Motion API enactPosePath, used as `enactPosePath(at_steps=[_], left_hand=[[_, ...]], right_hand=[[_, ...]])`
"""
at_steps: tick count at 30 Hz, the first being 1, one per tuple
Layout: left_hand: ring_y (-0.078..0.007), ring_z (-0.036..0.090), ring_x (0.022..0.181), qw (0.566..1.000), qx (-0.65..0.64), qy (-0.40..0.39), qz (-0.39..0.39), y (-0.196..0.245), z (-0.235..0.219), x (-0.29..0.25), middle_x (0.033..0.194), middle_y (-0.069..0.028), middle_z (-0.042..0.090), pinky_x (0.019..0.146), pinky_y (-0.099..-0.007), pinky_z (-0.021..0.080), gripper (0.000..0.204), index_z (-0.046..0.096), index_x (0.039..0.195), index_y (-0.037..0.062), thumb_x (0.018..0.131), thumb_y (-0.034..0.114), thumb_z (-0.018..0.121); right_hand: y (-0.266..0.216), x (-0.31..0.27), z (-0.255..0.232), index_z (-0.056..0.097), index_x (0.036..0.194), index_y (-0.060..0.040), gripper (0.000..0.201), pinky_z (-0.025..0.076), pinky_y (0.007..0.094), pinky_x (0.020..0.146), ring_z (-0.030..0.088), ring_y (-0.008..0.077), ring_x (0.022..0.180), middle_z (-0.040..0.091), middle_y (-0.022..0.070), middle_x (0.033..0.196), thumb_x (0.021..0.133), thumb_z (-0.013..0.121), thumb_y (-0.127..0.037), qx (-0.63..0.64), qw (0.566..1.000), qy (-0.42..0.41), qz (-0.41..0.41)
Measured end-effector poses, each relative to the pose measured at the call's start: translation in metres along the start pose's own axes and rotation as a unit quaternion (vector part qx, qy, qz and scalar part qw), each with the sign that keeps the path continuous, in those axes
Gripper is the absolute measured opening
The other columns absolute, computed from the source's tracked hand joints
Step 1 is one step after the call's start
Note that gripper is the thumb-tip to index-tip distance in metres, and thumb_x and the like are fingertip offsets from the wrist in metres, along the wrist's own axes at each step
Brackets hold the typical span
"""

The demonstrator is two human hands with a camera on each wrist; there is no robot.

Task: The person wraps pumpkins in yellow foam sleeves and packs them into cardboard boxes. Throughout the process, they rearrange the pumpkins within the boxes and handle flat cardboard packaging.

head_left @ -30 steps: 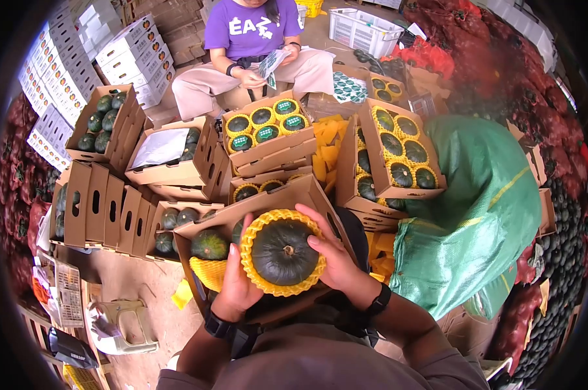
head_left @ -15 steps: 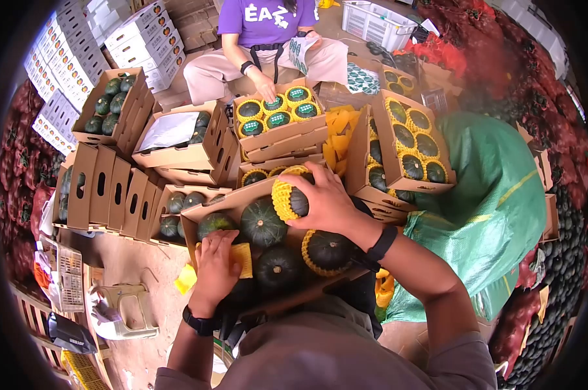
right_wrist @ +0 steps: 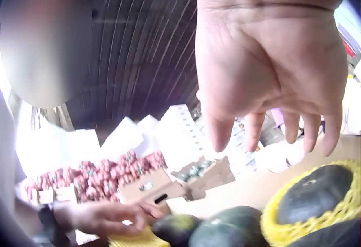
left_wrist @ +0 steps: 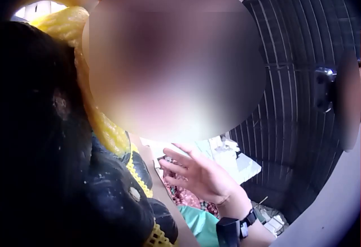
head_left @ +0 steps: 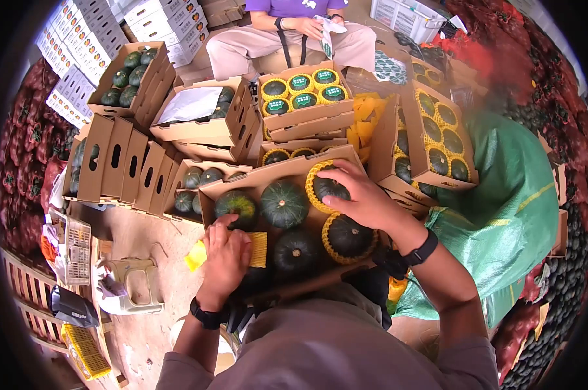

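Before me is a cardboard box [head_left: 242, 185] of dark green squashes. My right hand [head_left: 357, 195] hovers over the back-right squash [head_left: 331, 188], which wears a yellow foam net; in the right wrist view its fingers hang loosely, apart from that squash. A second netted squash [head_left: 349, 237] sits nearer me. Bare ones are a mottled squash [head_left: 236, 209], a ribbed squash [head_left: 284, 203] and a front squash [head_left: 296, 252]. At the box's left, my left hand [head_left: 225, 260] lies over a flat yellow foam net [head_left: 258, 250]; I cannot tell whether its fingers pinch it.
Beyond stand a box of labelled, netted squashes [head_left: 271, 120] and, to the right, another netted box [head_left: 430, 172]. A green sack [head_left: 508, 195] bulges at my right. Upright cartons [head_left: 105, 156] line the left. A seated person [head_left: 294, 39] holds a sheet across from me.
Both hands held a netted squash; it now sits at the box's front right. The right hand then set another netted squash at the back right and released it. My left hand moved onto the foam net.
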State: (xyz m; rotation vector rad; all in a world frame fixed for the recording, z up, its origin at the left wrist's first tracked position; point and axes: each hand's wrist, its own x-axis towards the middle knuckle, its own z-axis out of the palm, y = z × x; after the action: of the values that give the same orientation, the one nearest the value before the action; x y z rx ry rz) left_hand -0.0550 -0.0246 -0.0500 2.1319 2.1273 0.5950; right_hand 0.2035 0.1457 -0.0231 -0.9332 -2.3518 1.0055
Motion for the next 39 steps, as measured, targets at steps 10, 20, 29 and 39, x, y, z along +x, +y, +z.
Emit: enactPosePath(at_steps=[10,20,29,39], left_hand=[[-0.0281,0.05,0.1,0.993,0.036,-0.104,-0.052,0.009,-0.013,-0.003,0.1,-0.0086,0.052,0.088,-0.0409,0.038,0.046,0.055,0.104,0.0099,0.066,0.021,0.078],[-0.0255,0.064,0.072,0.931,-0.355,-0.077,-0.035,0.06,-0.022,0.002,0.082,-0.0099,0.06,0.067,-0.0315,0.05,0.035,0.048,0.098,0.0066,0.077,0.016,0.075],[-0.0297,0.058,0.062,0.96,-0.268,-0.059,0.057,0.062,-0.02,0.009,0.065,-0.0122,0.054,0.054,-0.037,0.044,0.034,0.055,0.07,0.0035,0.08,0.033,0.07],[-0.0302,0.048,0.105,0.955,-0.212,0.189,0.09,0.119,-0.035,0.043,0.11,-0.0154,0.049,0.088,-0.0345,0.042,0.065,0.052,0.124,0.0036,0.07,0.029,0.078]], right_hand=[[-0.04,-0.062,0.046,0.054,0.124,-0.0122,0.036,0.046,0.0318,0.087,0.052,0.0211,0.114,0.048,0.0095,0.128,0.089,0.062,-0.018,0.13,0.99,-0.058,0.021],[-0.068,-0.055,0.052,0.057,0.113,-0.0016,0.031,0.047,0.0296,0.074,0.062,0.0212,0.088,0.061,0.0115,0.099,0.086,0.065,-0.016,0.223,0.971,-0.083,-0.024],[-0.064,-0.065,0.051,0.056,0.114,0.0016,0.029,0.045,0.0257,0.077,0.056,0.0093,0.087,0.061,0.0049,0.096,0.1,0.045,-0.021,0.396,0.912,-0.075,0.08],[-0.062,-0.037,0.051,0.053,0.101,-0.0015,0.02,0.046,0.0276,0.073,0.057,0.0128,0.08,0.056,0.0037,0.087,0.086,0.061,-0.012,0.355,0.894,0.272,0.008]])
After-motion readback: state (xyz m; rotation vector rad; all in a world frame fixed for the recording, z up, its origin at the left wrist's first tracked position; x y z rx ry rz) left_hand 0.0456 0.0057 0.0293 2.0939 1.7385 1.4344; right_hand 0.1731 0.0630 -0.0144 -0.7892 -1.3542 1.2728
